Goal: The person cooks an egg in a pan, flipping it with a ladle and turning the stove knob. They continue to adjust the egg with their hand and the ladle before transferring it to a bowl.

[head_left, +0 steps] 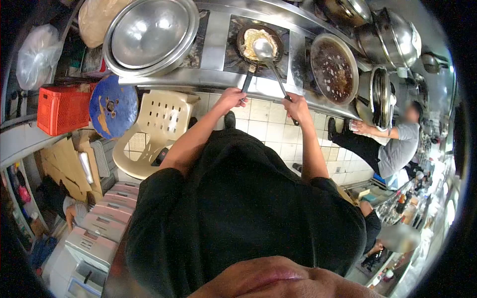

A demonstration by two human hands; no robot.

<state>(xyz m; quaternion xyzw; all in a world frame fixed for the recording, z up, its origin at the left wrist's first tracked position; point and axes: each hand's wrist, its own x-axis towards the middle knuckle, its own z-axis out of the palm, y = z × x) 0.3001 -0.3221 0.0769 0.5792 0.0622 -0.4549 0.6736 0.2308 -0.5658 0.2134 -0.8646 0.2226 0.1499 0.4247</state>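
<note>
My left hand [232,100] is closed around the dark handle of a small frying pan [280,43] on a stove burner. In the pan lies a pale yellow, egg-like food [252,39] with browned edges. A long metal ladle [264,49] rests its rounded bowl over the food, its back turned up. My right hand [296,106] grips the ladle's dark handle, which sticks out below the fist. Both hands are in front of the stove's steel edge.
Large metal bowls [149,39] sit left of the burner. On the right stands a wide pan of dark liquid [334,69] beside stacked pots [390,39]. A beige chair [166,111], a blue round stool [113,107] and a red crate [62,109] are at left. A co-worker [397,144] is at right.
</note>
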